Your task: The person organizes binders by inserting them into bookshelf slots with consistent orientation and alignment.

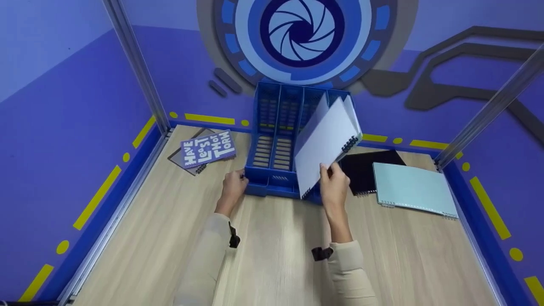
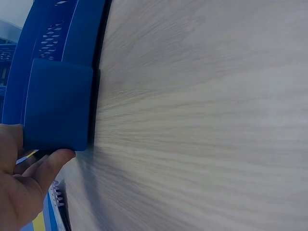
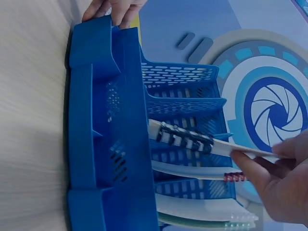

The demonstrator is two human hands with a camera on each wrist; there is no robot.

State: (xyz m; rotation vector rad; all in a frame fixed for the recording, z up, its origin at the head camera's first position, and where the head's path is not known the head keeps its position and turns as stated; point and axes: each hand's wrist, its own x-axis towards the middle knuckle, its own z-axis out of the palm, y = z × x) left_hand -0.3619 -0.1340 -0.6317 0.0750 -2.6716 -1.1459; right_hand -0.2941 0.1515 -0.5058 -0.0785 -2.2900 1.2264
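A blue desktop file organizer (image 1: 257,175) with upright dividers stands against the back wall. My left hand (image 1: 233,189) grips its front left corner; in the left wrist view, the thumb (image 2: 60,161) lies along the side of the small front compartment (image 2: 57,106). My right hand (image 1: 334,185) pinches the edge of a white notebook (image 1: 321,142) with black spiral binding (image 3: 185,137), tilted over the organizer's right half. Beyond it, other notebooks stand in the right slots, one with a red spiral (image 3: 234,177). The held notebook's lower end is partly hidden behind the organizer's front.
On the left lies a purple notebook (image 1: 208,148) with lettering, over a grey one (image 1: 176,159). To the right, a light teal spiral notebook (image 1: 414,189) overlaps a black one (image 1: 359,170). Printed panels and metal posts (image 1: 142,72) enclose the wooden table (image 1: 272,255).
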